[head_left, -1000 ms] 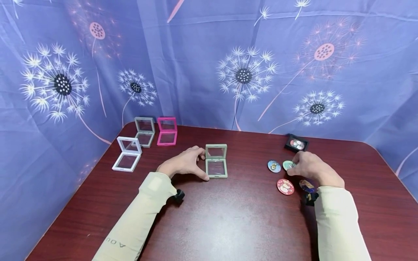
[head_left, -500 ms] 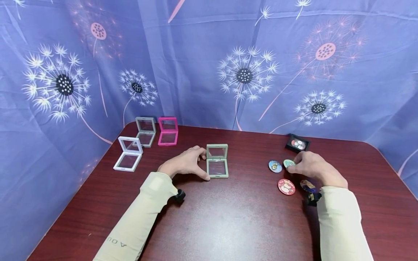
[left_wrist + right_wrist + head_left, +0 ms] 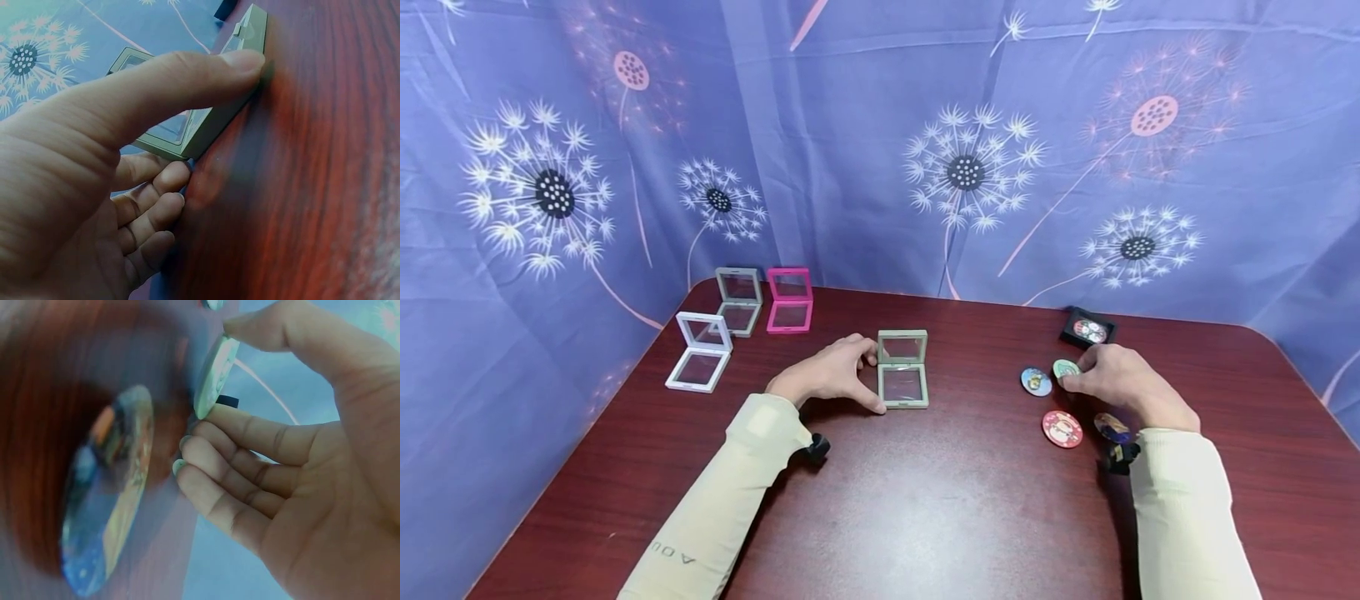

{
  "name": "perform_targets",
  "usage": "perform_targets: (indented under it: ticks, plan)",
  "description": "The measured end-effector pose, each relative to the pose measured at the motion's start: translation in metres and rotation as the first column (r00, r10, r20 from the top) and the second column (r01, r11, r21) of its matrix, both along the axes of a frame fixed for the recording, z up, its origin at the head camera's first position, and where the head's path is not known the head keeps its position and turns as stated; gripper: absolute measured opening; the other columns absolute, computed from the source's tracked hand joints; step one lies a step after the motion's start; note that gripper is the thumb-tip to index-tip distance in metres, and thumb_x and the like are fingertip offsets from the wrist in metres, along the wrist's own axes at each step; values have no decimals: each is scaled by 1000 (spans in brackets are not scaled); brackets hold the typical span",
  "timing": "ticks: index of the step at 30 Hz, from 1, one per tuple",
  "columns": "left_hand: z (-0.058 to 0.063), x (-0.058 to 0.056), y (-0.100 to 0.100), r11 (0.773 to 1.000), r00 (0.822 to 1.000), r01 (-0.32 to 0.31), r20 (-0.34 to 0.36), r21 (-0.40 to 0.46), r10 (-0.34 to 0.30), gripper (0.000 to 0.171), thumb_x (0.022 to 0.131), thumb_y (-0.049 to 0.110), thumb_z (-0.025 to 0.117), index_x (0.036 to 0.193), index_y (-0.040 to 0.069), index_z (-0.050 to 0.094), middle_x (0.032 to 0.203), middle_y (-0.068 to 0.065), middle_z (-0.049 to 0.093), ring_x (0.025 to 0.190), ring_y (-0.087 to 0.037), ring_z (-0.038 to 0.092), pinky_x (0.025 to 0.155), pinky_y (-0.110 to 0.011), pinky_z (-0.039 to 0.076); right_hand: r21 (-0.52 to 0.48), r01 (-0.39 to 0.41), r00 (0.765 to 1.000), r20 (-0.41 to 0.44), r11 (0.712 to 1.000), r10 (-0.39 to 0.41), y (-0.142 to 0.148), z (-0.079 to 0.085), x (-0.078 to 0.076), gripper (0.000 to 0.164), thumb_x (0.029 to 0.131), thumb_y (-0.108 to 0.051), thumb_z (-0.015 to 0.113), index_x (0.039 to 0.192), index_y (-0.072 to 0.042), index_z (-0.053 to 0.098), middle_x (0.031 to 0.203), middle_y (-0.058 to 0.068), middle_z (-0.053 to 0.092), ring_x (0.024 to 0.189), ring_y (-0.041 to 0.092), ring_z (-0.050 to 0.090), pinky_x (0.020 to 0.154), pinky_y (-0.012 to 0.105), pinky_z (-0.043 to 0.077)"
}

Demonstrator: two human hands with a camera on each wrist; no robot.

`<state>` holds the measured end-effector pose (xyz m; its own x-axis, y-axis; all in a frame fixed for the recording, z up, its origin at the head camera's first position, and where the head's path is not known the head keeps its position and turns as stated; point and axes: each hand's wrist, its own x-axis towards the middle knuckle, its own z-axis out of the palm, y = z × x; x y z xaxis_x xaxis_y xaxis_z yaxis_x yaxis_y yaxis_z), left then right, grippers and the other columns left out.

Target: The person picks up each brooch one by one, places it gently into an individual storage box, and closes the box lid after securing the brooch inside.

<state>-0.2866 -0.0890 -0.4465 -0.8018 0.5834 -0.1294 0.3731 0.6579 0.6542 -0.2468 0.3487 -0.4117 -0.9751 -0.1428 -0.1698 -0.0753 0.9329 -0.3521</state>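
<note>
My left hand (image 3: 831, 372) holds the left side of a pale green hinged display case (image 3: 904, 404), which stands with its lid upright. In the left wrist view the thumb lies along the case's (image 3: 219, 122) front edge, and the fingers curl near its hinge end. My right hand (image 3: 1123, 385) pinches a round green badge (image 3: 1064, 368) between thumb and index finger. The right wrist view shows that badge (image 3: 214, 378) tipped on edge, its other fingers loosely bent below. Close by lie a blue badge (image 3: 1036, 382), a red badge (image 3: 1062, 429) and a dark multicoloured badge (image 3: 1112, 427).
A black case (image 3: 1087, 327) with a badge in it lies behind the right hand. At the back left stand an opened white case (image 3: 698, 387), a grey case (image 3: 739, 329) and a pink case (image 3: 789, 328). Patterned blue cloth (image 3: 850, 167) hangs behind the table (image 3: 940, 517).
The green badge has shifted slightly backward with the right hand's fingers on it. The left hand keeps its place at the green case; the head view has drifted a little.
</note>
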Motion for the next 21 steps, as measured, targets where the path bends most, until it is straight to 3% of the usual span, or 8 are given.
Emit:
perform_targets:
  ticks: [12, 21]
  plan:
    - [0, 0, 0, 1000, 1000, 0, 1, 1, 0, 66, 73, 38, 97, 119, 11, 60, 114, -2, 53, 100, -19, 49, 86, -36, 45, -4, -25, 999, -40, 1000, 25, -6, 1, 0, 38, 88, -29, 78, 99, 7, 70, 87, 12, 69, 82, 31, 63, 80, 55, 52]
    - [1, 0, -1, 1000, 1000, 4, 5, 8, -4, 65, 73, 38, 97, 119, 10, 60, 115, -3, 53, 101, -20, 49, 85, -36, 45, 2, -27, 998, -48, 1000, 27, -11, 3, 1, 26, 88, -29, 75, 88, -4, 68, 74, 0, 57, 74, 24, 54, 71, 41, 44]
